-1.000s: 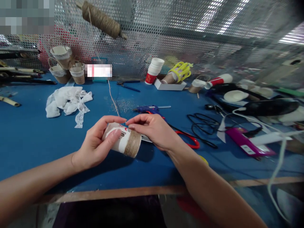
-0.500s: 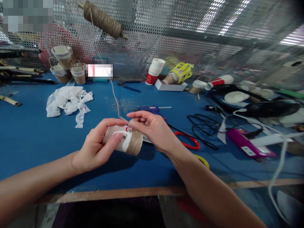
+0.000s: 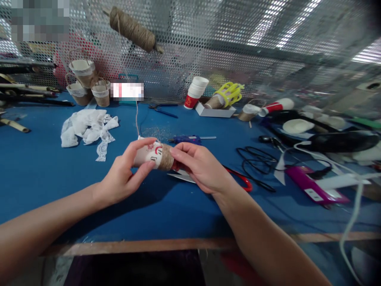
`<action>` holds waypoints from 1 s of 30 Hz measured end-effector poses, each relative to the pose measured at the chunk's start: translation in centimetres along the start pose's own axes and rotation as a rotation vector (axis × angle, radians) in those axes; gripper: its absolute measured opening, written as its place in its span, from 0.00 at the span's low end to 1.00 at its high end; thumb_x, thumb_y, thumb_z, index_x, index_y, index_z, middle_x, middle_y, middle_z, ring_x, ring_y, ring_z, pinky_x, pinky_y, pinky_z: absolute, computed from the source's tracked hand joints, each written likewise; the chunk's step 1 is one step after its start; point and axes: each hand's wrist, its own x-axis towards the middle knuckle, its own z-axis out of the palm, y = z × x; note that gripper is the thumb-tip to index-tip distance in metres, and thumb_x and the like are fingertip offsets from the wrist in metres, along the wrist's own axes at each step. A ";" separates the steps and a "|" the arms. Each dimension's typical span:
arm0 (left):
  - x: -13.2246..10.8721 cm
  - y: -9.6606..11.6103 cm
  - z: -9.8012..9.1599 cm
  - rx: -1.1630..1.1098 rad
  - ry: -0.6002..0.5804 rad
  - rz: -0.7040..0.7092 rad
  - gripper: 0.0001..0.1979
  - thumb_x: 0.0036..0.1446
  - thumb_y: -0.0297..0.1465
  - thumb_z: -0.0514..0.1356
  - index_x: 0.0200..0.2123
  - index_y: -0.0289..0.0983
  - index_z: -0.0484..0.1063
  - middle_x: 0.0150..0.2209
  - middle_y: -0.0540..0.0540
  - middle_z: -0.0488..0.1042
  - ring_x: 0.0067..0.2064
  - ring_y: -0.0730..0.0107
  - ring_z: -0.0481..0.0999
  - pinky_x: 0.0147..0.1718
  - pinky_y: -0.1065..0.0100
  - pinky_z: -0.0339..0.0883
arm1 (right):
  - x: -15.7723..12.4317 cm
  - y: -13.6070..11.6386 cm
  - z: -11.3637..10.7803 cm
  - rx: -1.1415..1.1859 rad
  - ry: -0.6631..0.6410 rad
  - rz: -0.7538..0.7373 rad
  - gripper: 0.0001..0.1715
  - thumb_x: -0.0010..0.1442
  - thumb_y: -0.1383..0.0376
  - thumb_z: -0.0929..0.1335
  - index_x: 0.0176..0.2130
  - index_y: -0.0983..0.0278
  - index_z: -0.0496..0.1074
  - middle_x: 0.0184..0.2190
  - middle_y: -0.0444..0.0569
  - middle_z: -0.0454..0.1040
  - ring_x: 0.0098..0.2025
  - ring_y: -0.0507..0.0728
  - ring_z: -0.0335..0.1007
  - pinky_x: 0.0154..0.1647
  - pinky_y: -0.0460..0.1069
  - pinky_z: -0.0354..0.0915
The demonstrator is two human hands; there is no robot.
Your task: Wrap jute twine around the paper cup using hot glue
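Observation:
A white paper cup [image 3: 145, 156] with red and black print lies on its side between my hands, above the table. Brown twine [image 3: 166, 157] is wound in tight rows round its right end. My left hand [image 3: 126, 169] grips the cup's left part, thumb in front and fingers over the top. With its fingers closed at the cup's right end, my right hand [image 3: 198, 165] holds the twine-wrapped part; its far fingers are hidden. The loose strand [image 3: 137, 119] runs from behind the cup up towards the twine spool [image 3: 132, 29]. Scissors [image 3: 242, 178] lie partly under my right hand.
Behind my hands lies a blue glue gun [image 3: 187, 139]. White lace [image 3: 85, 125] is heaped at the left, near several twine-wrapped cups [image 3: 101, 93]. Stacked paper cups [image 3: 196, 91] stand at the back. Black cable [image 3: 256, 165] and a purple power strip [image 3: 312, 184] lie at the right.
The cup has moved up and away from me, and has turned a little. My right hand has come from the strand above the cup to its right end.

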 end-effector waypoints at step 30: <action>1.3 -2.7 0.0 0.101 -0.078 -0.349 0.13 0.59 0.36 0.48 0.41 0.35 0.65 0.29 0.49 0.70 0.28 0.72 0.68 0.28 0.70 0.60 | 4.2 -0.6 -8.1 -1.344 0.262 0.184 0.05 0.45 0.67 0.70 0.21 0.65 0.69 0.20 0.50 0.71 0.27 0.59 0.69 0.28 0.50 0.61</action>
